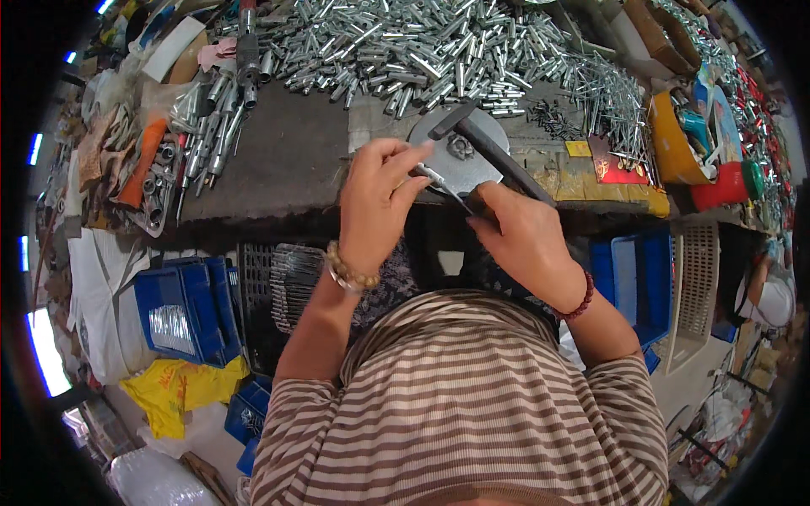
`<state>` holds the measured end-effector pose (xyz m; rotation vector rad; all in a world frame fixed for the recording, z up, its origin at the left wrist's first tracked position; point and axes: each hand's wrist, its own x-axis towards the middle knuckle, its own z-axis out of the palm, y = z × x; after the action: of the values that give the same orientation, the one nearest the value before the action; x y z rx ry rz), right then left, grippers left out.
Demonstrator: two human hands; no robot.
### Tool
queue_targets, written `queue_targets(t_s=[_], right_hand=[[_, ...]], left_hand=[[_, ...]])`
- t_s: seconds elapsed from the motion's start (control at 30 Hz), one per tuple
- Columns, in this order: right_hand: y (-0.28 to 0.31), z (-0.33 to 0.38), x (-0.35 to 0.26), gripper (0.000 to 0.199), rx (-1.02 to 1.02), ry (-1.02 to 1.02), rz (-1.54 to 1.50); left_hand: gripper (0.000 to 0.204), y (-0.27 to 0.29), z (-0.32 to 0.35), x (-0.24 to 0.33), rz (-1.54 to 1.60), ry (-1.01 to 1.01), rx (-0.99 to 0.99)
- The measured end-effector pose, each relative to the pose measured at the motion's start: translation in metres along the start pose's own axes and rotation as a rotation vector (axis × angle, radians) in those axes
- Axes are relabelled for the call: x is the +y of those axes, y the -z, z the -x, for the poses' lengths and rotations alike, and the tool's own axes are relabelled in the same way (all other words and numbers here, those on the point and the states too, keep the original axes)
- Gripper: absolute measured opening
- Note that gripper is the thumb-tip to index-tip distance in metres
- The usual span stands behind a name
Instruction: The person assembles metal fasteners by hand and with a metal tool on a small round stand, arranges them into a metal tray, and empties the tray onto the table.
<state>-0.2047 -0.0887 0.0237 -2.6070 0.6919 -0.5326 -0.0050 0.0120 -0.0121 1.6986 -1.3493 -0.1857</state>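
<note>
Head-worn fisheye looks down at both hands (371, 198) (525, 240).

Across the bench I saw both elbows bent, the left forearm (318, 337) and right forearm (604, 331) angled inward. The left hand (375, 192) pinched, thumb opposing fingers; the right hand (521, 238), slightly lower, curled tightly.

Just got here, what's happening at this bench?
A person holds a slim metal piece between the left-hand grip and the right-hand grip, at the near edge of the bench. A hammer lies across a round metal plate. Behind that is a heap of metal tubes.
</note>
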Motion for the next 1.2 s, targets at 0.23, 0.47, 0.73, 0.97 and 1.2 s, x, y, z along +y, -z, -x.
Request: queue_targets(t_s=[0.23, 0.47, 0.73, 0.97, 1.2], right_hand=[[-0.008, 0.011, -0.005, 0.025, -0.318, -0.414, -0.674], [-0.02, 0.016, -0.031, 0.029, -0.24, -0.332, -0.611], [-0.036, 0.019, -0.025, 0.032, -0.291, -0.338, -0.778], [-0.047, 0.02, -0.023, 0.039, -0.409, -0.391, -0.813], [-0.054, 0.017, -0.031, 0.048, -0.467, -0.378, -0.805]], left_hand=[[0.058, -0.021, 0.039, 0.03, 0.713, 0.6, 0.07], [0.064, -0.015, 0.044, 0.028, 0.878, 0.685, 0.127], [0.058, 0.027, 0.085, -0.007, 0.782, 0.694, 0.462], [0.054, 0.063, 0.258, -0.153, 0.42, 1.127, 0.927], [0.051, 0.074, 0.321, -0.233, 0.018, 1.395, 0.931]])
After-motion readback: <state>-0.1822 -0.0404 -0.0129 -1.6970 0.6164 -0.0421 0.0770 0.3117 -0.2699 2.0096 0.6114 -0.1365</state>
